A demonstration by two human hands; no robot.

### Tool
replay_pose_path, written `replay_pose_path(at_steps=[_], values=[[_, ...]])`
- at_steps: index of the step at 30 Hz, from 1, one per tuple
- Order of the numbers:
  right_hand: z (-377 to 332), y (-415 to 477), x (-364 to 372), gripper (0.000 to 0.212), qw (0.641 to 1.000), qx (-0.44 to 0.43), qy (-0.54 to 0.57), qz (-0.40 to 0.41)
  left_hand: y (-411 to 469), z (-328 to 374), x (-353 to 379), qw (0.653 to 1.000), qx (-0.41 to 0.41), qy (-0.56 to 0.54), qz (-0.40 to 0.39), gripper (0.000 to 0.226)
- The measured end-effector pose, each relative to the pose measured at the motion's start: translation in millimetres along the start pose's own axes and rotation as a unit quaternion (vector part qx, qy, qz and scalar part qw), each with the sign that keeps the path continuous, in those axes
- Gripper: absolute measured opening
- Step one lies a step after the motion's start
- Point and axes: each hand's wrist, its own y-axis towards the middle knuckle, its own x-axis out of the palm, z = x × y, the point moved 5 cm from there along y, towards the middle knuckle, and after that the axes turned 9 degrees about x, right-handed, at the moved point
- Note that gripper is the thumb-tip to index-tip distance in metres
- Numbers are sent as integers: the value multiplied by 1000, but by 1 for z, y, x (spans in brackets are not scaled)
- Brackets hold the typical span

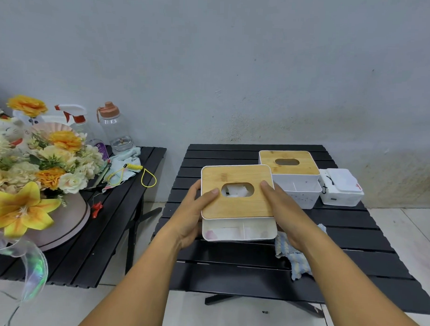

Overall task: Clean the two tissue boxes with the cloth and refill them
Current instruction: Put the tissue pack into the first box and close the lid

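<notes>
Both hands grip the near tissue box (238, 233) from either side. The left hand (191, 217) lays its thumb (209, 194) flat on the bamboo lid (234, 207), just left of the oval slot (237, 190). The right hand (284, 210) mirrors it, its thumb (268, 189) just right of the slot. The other fingers of both hands wrap the box's side walls and go out of sight, so I cannot tell whether they are spread or bunched. White tissue shows between the two thumb tips, down inside the slot, not drawn up through it.

Risks, as I judge them:
- Only the thumbs seem to hold the lid down; if it is not seated in the white body, a tilt lets it slide towards the palms
- The tissue may stay tucked below the slot, which leaves the refill unfinished
- The cloth (296, 260) lies under the right wrist; if the box is set down on its edge, it will sit crooked
- The second tissue box (296, 190) stands just beyond the right fingertips, with the tissue pack (341, 189) further out on the table (352, 240); a push forward could knock it
</notes>
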Motion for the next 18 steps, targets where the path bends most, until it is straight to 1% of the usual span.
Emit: replay_pose_path(at_steps=[1,2,4,5,7,9,11,14,18], values=[[-7,-6,-5,48,998,-18,-42,49,0,1,1,1000,16,1,-3,69],[-15,-14,-10,48,989,-48,-87,114,0,3,2,1000,31,5,-2,70],[-35,-36,-15,31,947,-148,-154,241,-2,6,4,998,54,15,0,75],[-44,-47,-13,20,922,-196,-182,278,-2,7,5,998,63,19,2,77],[-55,-61,-4,8,883,-255,-240,311,-1,7,5,997,75,25,8,80],[-58,-61,4,7,850,-279,-311,321,0,7,5,996,78,30,9,83],[-58,-55,10,12,823,-263,-385,324,2,6,6,997,77,31,6,85],[-60,-48,15,26,801,-193,-474,312,4,6,8,996,84,28,11,84],[-63,-38,25,44,801,-89,-528,268,4,6,10,995,95,15,14,84]])
